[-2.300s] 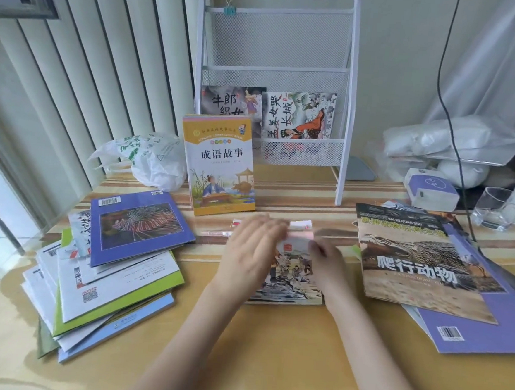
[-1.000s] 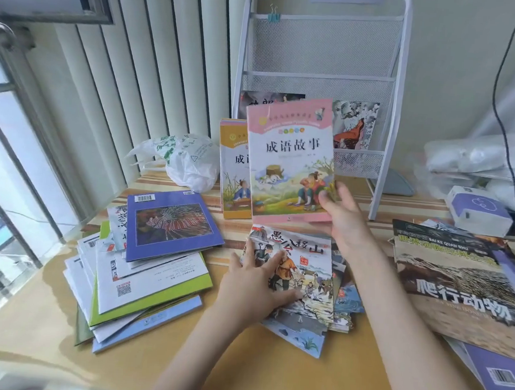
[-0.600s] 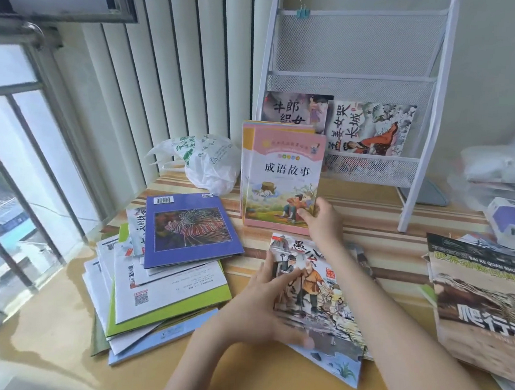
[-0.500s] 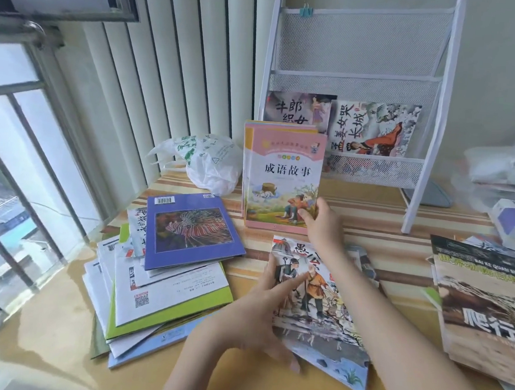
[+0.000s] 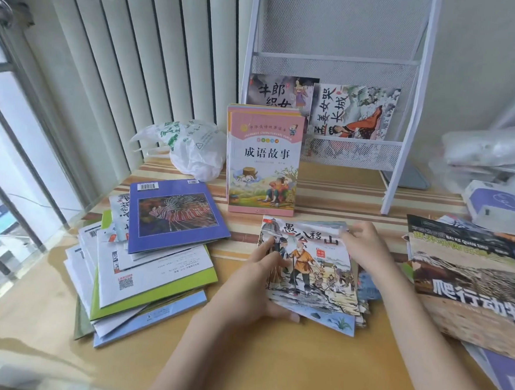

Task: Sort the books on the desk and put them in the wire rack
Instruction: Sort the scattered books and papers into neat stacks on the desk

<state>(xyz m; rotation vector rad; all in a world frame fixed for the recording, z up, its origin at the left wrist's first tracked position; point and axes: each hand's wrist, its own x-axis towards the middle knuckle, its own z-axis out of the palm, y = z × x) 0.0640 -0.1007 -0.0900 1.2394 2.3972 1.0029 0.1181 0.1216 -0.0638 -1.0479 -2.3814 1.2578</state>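
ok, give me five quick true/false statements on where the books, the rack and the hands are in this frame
1. Two picture books stand in the bottom shelf of the wire rack. True.
2. The pink book lies flat on the desk. False: it stands upright in front of the rack.
3. Both hands rest on the middle stack of picture books. True: the left hand is at its near left edge, the right hand at its far right corner.
4. The top shelf of the rack holds a book. False: it holds none.
5. The purple book with the fish picture tops the left pile. True.
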